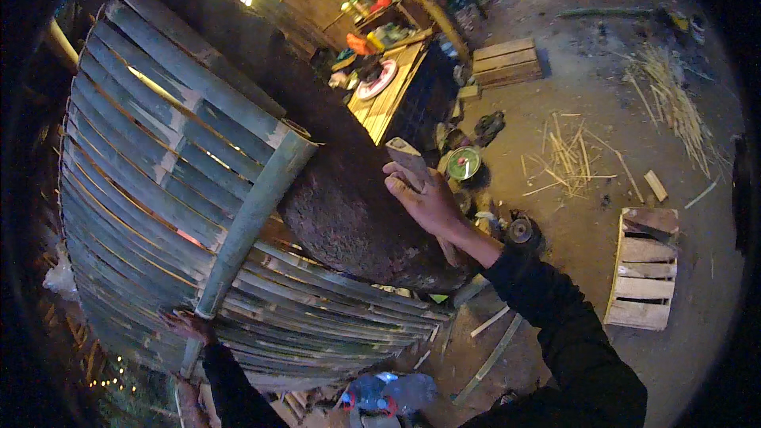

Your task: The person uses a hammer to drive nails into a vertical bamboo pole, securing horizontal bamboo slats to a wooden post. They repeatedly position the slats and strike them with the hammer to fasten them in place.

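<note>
We are pressing our right hand (428,200) against a thick, rough brown post (349,214), fingers clamped around a small wooden block (408,160) held flat to its surface. Our left hand (190,325) is gripping the lower end of a split bamboo pole (254,218) that is lying across a wall of bamboo slats (135,182).

The pole is running on a slant, its long axis climbing from our left hand at lower left to its cut upper end against the post at upper right. The block is pointing up and to the left, along the post.

Judging from this, the pole could be slipping sideways off the slats, since only one hand is steadying it at the bottom. The block could also be skidding on the rough post and dropping to the dirt floor (587,95), where a wooden crate (642,269) and loose sticks (567,158) are lying.
</note>
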The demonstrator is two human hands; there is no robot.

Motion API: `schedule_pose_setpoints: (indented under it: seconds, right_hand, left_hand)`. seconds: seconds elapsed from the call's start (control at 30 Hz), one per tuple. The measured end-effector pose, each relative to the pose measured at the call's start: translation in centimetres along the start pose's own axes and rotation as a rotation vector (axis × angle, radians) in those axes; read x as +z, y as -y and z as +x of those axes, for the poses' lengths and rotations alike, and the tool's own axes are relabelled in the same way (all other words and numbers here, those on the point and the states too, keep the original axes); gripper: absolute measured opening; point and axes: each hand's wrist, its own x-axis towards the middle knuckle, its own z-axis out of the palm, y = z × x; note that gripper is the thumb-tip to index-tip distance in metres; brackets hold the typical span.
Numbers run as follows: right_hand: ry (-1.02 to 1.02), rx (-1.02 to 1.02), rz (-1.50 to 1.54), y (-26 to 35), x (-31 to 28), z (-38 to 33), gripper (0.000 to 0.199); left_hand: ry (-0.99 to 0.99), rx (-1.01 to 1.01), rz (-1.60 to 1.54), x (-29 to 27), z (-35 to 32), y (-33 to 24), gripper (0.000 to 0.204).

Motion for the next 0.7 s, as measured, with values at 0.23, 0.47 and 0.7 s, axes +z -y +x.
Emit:
schedule_pose_setpoints:
  seconds: [0.23,0.47,0.7]
  right_hand:
    - [0.161,-0.161,0.122,3.2,0.5,3.9,0.031]
    - [0.192,-0.129,0.173,3.3,2.3,5.8,0.035]
    - [0.169,0.065,0.138,3.9,1.6,5.7,0.030]
  left_hand:
    - [0.125,-0.160,0.158,-2.5,0.9,1.4,0.067]
    - [0.028,-0.503,-0.452,-0.4,-0.7,2.2,0.065]
    - [-0.039,-0.390,-0.417,1.2,-1.7,0.8,0.063]
